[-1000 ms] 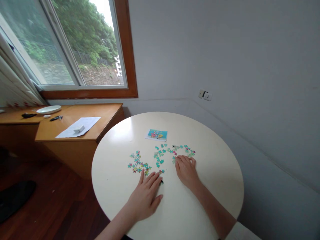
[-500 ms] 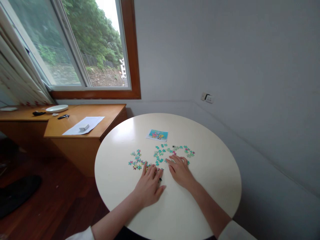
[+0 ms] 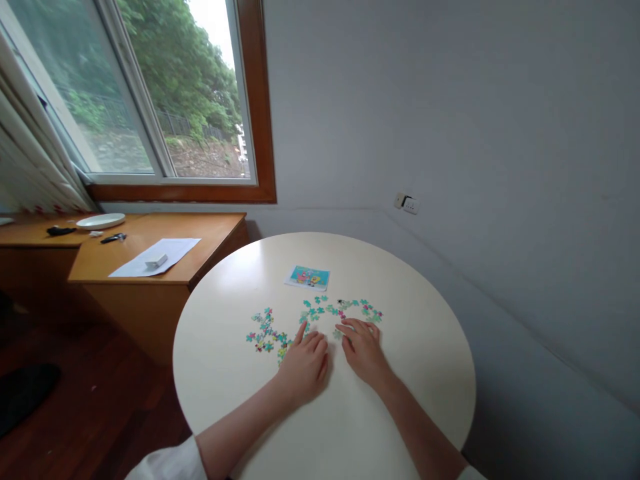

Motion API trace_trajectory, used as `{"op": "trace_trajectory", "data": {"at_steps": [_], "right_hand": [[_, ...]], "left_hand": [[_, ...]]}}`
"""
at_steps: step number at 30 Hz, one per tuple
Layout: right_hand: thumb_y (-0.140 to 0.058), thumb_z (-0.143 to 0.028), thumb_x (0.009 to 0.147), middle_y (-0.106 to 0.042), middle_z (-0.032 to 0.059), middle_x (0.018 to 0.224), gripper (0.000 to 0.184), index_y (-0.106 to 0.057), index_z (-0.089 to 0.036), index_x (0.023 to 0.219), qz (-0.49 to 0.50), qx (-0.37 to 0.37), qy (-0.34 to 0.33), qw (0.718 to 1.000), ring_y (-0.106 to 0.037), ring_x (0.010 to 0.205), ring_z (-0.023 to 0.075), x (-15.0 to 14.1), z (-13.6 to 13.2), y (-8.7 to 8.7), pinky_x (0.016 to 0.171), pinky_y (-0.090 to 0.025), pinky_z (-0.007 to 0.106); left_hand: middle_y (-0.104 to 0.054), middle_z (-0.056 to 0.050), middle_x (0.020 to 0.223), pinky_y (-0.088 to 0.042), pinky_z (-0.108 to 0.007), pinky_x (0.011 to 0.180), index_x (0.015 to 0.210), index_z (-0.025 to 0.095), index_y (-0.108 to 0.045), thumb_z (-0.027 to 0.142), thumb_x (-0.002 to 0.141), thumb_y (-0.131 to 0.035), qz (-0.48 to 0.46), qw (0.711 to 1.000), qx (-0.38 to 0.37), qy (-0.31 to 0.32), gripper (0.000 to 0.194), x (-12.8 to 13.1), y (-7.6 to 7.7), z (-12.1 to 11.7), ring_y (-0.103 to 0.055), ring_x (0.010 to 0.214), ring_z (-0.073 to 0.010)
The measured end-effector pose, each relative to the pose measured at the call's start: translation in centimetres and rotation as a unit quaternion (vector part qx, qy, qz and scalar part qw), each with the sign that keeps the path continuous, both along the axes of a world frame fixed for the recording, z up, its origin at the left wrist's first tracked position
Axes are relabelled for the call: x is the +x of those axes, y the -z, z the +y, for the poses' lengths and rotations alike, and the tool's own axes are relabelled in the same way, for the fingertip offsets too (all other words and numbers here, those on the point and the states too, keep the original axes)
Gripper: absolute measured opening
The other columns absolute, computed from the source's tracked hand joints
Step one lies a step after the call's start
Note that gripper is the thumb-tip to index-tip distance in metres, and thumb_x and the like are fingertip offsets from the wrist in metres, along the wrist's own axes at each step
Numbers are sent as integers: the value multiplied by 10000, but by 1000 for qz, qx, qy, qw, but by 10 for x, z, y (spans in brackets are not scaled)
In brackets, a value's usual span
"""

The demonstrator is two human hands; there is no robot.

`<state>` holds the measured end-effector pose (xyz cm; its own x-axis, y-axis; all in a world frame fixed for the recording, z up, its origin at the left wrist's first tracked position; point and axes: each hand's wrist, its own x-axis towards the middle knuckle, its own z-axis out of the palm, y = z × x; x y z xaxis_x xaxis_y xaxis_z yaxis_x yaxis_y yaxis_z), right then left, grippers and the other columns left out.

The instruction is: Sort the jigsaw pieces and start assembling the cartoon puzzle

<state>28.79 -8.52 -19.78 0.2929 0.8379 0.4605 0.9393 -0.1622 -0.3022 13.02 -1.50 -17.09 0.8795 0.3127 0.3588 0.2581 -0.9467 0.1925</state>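
Small jigsaw puzzle pieces lie scattered over a round cream table, mostly turquoise, pale green and multicoloured. My left hand rests palm down on the front edge of the pieces, its index finger stretched forward and the other fingers loosely bent; whatever lies beneath it is hidden. To its right, my right hand has its fingers apart and lowered to the tabletop. A pale green puzzle piece lies by its index fingertip. Behind the pieces is a picture card with cartoon figures on turquoise.
A wooden desk stands left of the table, bearing a sheet of paper with a small white box and a white plate. A wall with a socket borders the right side.
My left hand has slid slightly forward and right among the pieces, and its fingers have drawn closer together. My right hand stays near its place. The whole view has shifted slightly.
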Motion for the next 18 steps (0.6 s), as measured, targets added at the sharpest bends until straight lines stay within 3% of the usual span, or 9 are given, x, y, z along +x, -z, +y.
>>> {"op": "trace_trajectory", "data": {"at_steps": [6, 12, 18], "right_hand": [[-532, -218, 823, -617, 45, 1073, 189, -672, -273, 937, 14, 5, 2, 1000, -535, 1027, 189, 6, -2, 2, 921, -262, 393], [-551, -193, 792, -636, 31, 1016, 154, -679, -259, 846, 22, 4, 49, 999, -549, 995, 180, 9, -1, 3, 900, -255, 377], [-528, -168, 765, -640, 39, 989, 165, -668, -236, 818, 20, 4, 105, 994, -551, 978, 195, 14, -3, 4, 873, -265, 373]], "left_hand": [[-621, -93, 1080, -224, -499, 1105, 979, 169, -515, 149, 839, -350, 9, 1000, -9, 11, 217, -10, 9, -8, -540, 1094, -208], [-599, -93, 1105, -271, -491, 1082, 1010, 166, -515, 156, 838, -356, 25, 999, -12, 16, 235, -24, 8, -12, -517, 1108, -215], [-570, -152, 1161, -285, -501, 1063, 1089, 131, -496, 248, 862, -357, 37, 997, -6, -61, 291, -23, 12, -7, -486, 1157, -257]]}}
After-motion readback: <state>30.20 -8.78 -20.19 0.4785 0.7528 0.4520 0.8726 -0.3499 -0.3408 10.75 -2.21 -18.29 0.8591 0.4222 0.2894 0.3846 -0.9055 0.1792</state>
